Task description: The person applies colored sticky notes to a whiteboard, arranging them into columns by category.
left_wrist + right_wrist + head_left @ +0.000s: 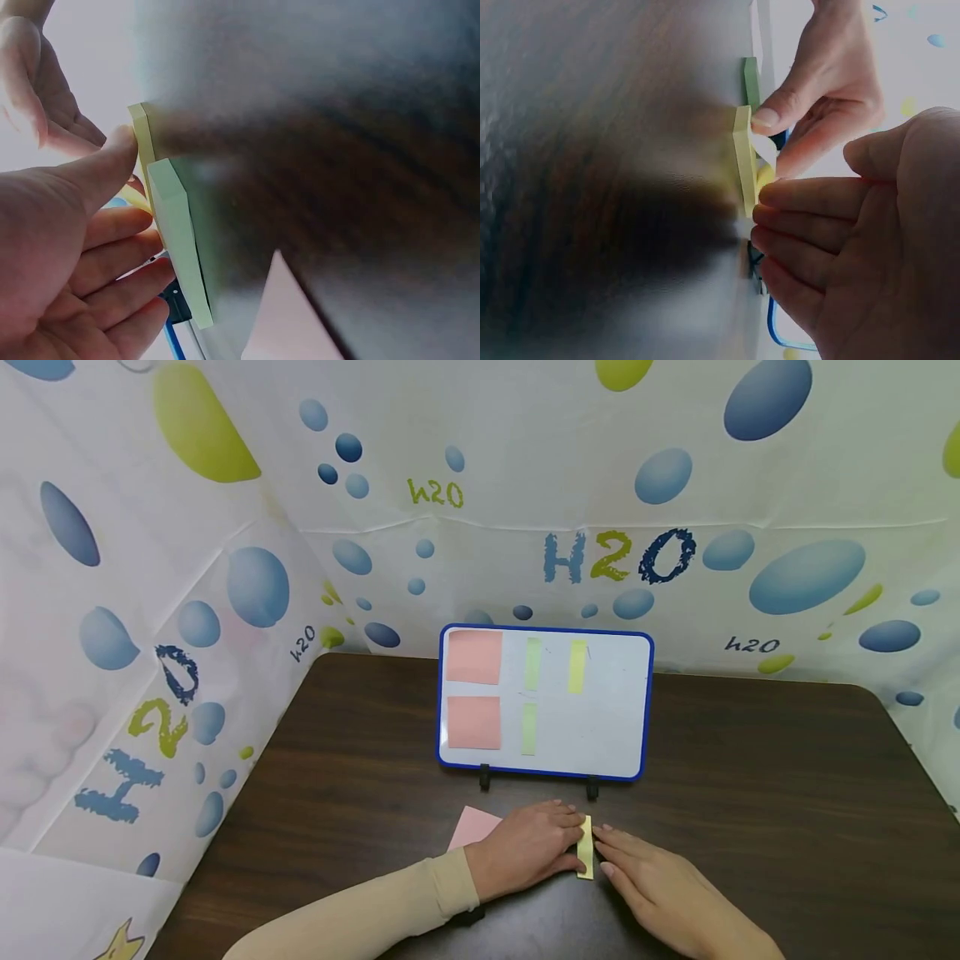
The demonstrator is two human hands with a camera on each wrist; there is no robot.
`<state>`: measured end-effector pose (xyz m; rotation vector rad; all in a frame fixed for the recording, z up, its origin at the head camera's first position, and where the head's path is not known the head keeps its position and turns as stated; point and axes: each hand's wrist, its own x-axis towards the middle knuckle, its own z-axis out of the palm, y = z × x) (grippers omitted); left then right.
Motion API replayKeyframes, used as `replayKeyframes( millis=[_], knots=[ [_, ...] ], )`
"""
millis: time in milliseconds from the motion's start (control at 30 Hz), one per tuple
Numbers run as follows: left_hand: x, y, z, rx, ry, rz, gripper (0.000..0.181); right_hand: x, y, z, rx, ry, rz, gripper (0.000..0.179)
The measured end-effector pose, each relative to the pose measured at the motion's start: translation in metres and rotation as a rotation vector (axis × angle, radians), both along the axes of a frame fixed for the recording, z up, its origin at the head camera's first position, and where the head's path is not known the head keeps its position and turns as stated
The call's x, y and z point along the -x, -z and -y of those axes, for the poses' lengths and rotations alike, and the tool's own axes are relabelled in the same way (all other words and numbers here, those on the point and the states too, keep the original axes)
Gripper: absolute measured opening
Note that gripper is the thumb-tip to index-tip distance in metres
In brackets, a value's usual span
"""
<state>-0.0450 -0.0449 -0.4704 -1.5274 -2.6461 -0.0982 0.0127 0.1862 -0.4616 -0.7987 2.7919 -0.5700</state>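
Note:
A pad of narrow yellow sticky notes (586, 852) lies on the table between both hands. My left hand (528, 847) holds it down, thumb at the near end and index finger toward the far end. A top yellow note bends up off the pad (766, 174). My right hand (660, 881) lies at the pad's right side, fingers straight, fingertips (763, 217) right at its edge. Beside it, under my left hand, stands a green sticky note pad (178, 240), hidden in the head view. A pink sticky note pad (472, 827) shows partly behind my left wrist.
A blue-framed whiteboard (607, 735) stands behind the hands on black feet (592, 787). It bears two pink notes (474, 722), two green strips (529, 728) and one yellow strip (577, 666). The dark wooden table (787, 777) meets a printed curtain (510, 485).

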Motion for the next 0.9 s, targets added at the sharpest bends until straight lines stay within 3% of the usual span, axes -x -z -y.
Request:
replayKeyframes(
  millis=[200, 400, 667, 900],
  knots=[
    [-0.0004, 0.0005, 0.0000, -0.015, -0.001, -0.003, 0.035, -0.0004, 0.0028, 0.0023, 0.013, 0.004, -0.025, 0.051],
    [-0.0020, 0.0022, -0.0024, -0.045, -0.011, -0.025, 0.049, -0.0006, 0.0052, 0.0033, 0.007, 0.027, -0.043, 0.051],
    [-0.0040, 0.0030, -0.0078, -0.024, -0.035, -0.110, 0.021, -0.0013, -0.0001, 0.0051, 0.007, 0.037, 0.013, 0.053],
    [-0.0038, 0.0027, -0.0081, -0.025, -0.056, -0.078, 0.019, -0.0083, 0.0019, 0.0091, -0.004, -0.032, -0.153, 0.044]
  ],
)
